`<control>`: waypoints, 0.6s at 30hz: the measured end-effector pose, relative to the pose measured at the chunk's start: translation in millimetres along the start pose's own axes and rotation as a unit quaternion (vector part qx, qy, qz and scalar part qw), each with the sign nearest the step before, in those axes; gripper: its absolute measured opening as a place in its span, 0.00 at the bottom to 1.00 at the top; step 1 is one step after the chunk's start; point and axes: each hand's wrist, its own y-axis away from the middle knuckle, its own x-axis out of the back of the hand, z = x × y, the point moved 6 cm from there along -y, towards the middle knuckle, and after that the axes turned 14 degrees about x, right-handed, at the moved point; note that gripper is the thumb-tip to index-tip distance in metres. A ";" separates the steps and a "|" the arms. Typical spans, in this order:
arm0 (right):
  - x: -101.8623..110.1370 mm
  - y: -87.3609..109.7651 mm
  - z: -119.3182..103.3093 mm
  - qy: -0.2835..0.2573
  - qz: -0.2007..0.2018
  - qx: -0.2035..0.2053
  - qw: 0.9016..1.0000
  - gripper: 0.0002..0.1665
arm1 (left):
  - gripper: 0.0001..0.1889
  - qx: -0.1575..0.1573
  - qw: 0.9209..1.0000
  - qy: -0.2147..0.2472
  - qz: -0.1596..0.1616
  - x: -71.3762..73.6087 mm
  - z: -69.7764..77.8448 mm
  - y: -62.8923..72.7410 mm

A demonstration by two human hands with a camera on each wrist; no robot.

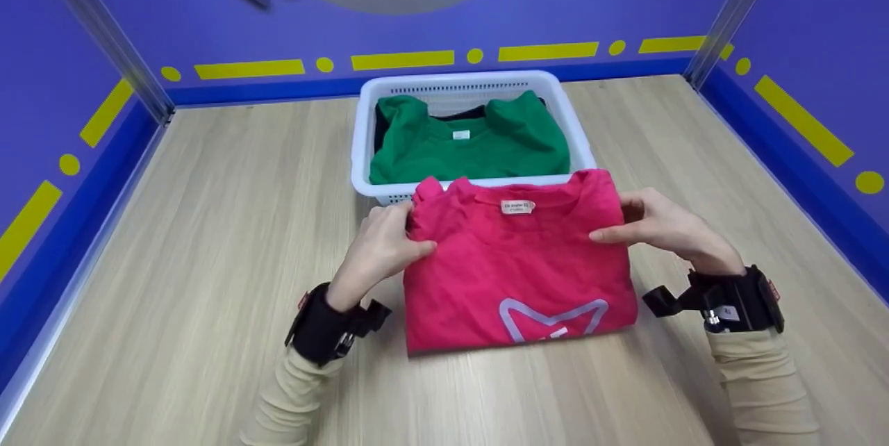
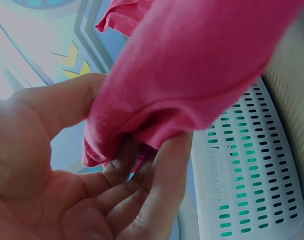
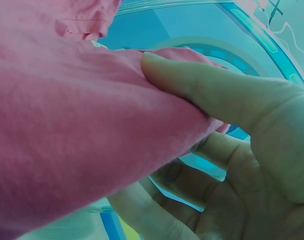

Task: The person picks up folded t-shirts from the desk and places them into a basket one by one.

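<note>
A folded pink shirt [image 1: 521, 258] with a neck label and a pale star outline hangs between both hands, just in front of the basket. My left hand [image 1: 380, 241] grips its left edge, thumb on the front and fingers behind. On the opposite edge, my right hand [image 1: 660, 227] pinches the cloth the same way. The left wrist view shows the pink cloth [image 2: 181, 75] folded over between thumb and fingers. In the right wrist view the thumb [image 3: 191, 85] presses on top of the cloth, with fingers beneath. The shirt's upper edge overlaps the basket's near rim.
A white perforated basket [image 1: 358, 147] stands at the back of the wooden table [image 1: 229, 244]. Inside lies a folded green shirt [image 1: 472, 154], with dark cloth [image 1: 462, 114] partly showing behind it. Purple-blue panels [image 1: 208, 22] wall the table at the back and sides.
</note>
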 end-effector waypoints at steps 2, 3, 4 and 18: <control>1.4 0.3 -0.7 -0.008 0.009 0.002 1.000 0.10 | 0.10 -0.002 1.000 0.003 0.001 1.6 0.1 1.0; 2.1 0.3 -1.2 -0.011 0.014 0.005 1.000 0.09 | 0.11 -0.005 1.000 0.004 0.003 2.4 0.1 1.2; 2.7 0.3 -1.6 -0.014 0.019 0.007 1.000 0.08 | 0.11 -0.004 1.000 0.007 0.003 3.2 -0.2 1.3; 9.8 0.8 -3.8 -0.016 0.065 0.032 0.997 0.10 | 0.14 -0.013 0.998 0.042 0.035 17.2 -1.6 3.9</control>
